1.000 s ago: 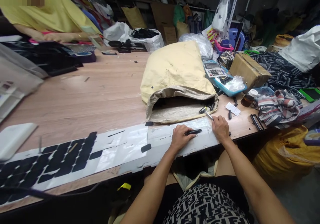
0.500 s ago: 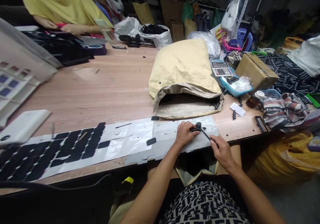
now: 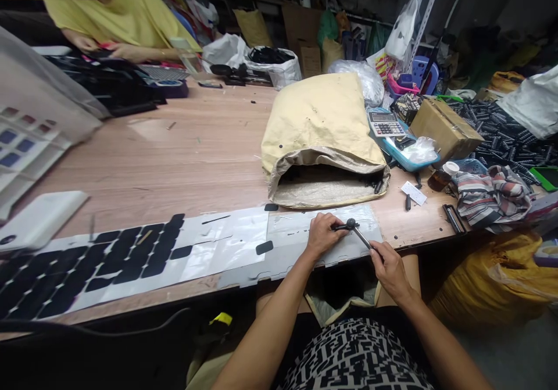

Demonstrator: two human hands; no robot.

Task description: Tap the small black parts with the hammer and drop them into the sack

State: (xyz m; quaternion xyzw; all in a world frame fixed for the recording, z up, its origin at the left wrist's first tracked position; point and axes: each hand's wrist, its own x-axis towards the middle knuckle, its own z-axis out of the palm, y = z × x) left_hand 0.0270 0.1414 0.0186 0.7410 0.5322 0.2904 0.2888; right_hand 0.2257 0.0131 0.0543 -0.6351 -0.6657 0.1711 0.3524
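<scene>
My right hand (image 3: 387, 268) is closed round the handle of a small hammer (image 3: 361, 239), which has a slim metal shaft and a rounded black head. The head is at the tip of a small, thin black part (image 3: 342, 226); whether they touch, I cannot tell. My left hand (image 3: 323, 234) pinches that part between thumb and fingers, low over a grey sheet (image 3: 290, 254) at the table's front edge. Fingers hide most of the part, so its kind is unclear. Beyond my hands lies a cream sack (image 3: 320, 111), its mouth towards me and dark pieces inside.
Black rounded patches (image 3: 161, 244) lie in rows on white paper to the left. To the right are a calculator (image 3: 386, 124) in a blue tray, a cardboard box (image 3: 447, 127), a brown bottle (image 3: 440, 178) and striped cloth (image 3: 492, 195). A person in yellow (image 3: 126, 24) works across the table.
The hammer's head has come down and slightly to the right, onto or close to the black part. My right hand has shifted slightly down; the left stays almost in place.
</scene>
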